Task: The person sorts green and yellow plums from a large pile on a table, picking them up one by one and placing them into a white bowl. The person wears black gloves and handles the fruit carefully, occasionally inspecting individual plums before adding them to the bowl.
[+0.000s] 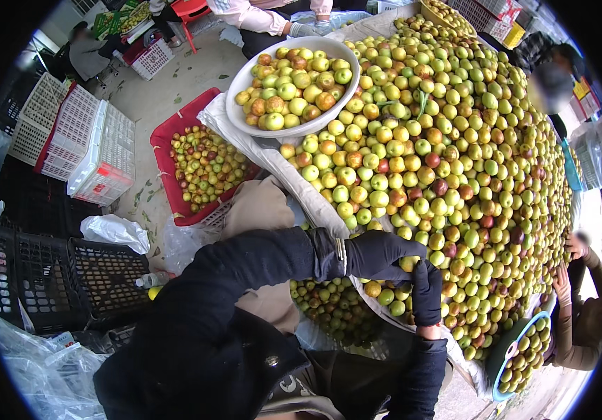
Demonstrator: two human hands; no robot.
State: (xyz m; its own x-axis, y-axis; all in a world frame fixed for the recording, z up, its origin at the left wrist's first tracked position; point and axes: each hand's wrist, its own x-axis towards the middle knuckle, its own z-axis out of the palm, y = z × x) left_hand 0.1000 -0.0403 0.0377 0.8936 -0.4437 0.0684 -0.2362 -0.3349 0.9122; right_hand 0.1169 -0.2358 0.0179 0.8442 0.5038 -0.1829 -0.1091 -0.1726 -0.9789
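Observation:
A broad heap of green, yellow and reddish-brown jujube fruits [437, 173] covers the cloth-lined table before me. Over its near edge, my left hand [385, 257], in a black glove, holds a yellow-green jujube [409, 263] at its fingertips. My right hand [427, 291], gloved in black too, is right beside it with bent fingers; whether it grips a fruit is hidden. Beyond my left arm a white plastic basin [354, 94] full of jujubes rests on the table's edge.
A red-lined crate [162, 142] of jujubes stands on the floor at left, near stacked white crates [114, 152] and black crates [106, 278]. More jujubes [332, 310] lie below the table edge. A blue basin [496, 386] is at right, near a co-worker's hands [563, 283].

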